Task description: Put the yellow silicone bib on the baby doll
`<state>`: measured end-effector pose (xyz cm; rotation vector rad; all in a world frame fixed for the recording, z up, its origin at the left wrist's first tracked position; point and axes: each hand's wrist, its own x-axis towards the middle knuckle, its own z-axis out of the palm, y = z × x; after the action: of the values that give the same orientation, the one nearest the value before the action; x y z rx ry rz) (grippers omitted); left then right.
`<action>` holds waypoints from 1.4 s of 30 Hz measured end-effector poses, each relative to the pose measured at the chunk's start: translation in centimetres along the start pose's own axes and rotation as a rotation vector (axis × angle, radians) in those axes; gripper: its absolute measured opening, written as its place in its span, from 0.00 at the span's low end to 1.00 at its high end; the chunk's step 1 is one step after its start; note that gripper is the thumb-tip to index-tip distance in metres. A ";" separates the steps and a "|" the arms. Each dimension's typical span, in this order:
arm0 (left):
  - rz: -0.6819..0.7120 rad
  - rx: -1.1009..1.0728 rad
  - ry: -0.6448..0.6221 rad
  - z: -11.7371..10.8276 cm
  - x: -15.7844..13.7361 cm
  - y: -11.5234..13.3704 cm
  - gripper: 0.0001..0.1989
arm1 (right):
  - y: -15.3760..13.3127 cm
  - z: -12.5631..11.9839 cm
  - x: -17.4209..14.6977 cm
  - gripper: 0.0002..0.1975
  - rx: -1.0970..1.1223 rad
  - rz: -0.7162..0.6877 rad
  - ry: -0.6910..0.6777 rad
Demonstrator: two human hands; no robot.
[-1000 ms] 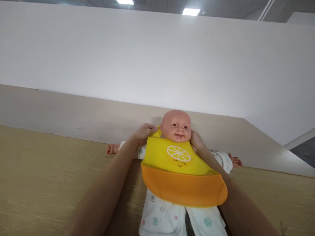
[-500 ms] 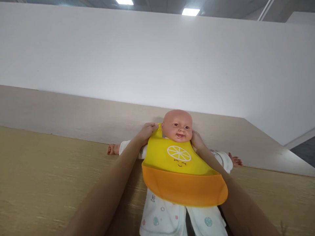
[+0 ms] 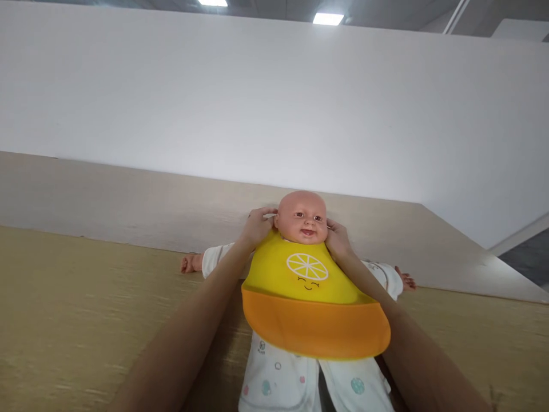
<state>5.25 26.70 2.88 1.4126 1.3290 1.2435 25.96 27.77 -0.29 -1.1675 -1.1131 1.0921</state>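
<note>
A baby doll [image 3: 302, 205] in white printed clothes lies face up with its arms spread out. Over its chest is a yellow bib [image 3: 266, 266] with a lemon-slice face and an orange catch pocket [image 3: 317, 326]. My left hand [image 3: 258, 226] is at the bib's neck strap on the left of the doll's head, its fingertips reaching behind the neck. On the other side, my right hand [image 3: 338, 237] is closed at the strap's other end, close against the doll's cheek. The strap ends and most of my fingertips are hidden behind the doll's head and neck.
The doll rests on a yellowish wood-grain surface [image 3: 94, 320]. Behind its head runs a pale board [image 3: 128, 200], and a tall white panel [image 3: 274, 103] rises beyond that. Dark floor [image 3: 532, 252] shows at the far right.
My left hand has gone farther in behind the doll's neck, taking the yellow strap end out of sight. The bib's neckline now sits closer under the chin. The view has shifted slightly.
</note>
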 end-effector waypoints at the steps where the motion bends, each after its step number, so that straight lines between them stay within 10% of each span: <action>1: 0.014 0.008 0.001 0.0 0.0 0.0 0.10 | -0.1 -0.1 0.1 0.12 -0.054 -0.042 0.031; 19: -0.066 0.196 0.161 0.1 0.0 -0.8 0.06 | 0.2 -0.3 0.0 0.17 -0.150 -0.027 0.030; 29: 0.071 0.246 0.051 0.2 0.5 -1.3 0.12 | 0.0 0.0 -0.2 0.14 -0.144 -0.045 0.052; 42: -0.091 0.207 -0.037 0.2 0.4 -3.3 0.11 | 0.1 -0.1 0.2 0.11 -0.389 -0.060 0.031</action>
<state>4.81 27.49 -0.34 1.4918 1.5142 1.0388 26.08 27.92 -0.43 -1.4366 -1.3665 0.8288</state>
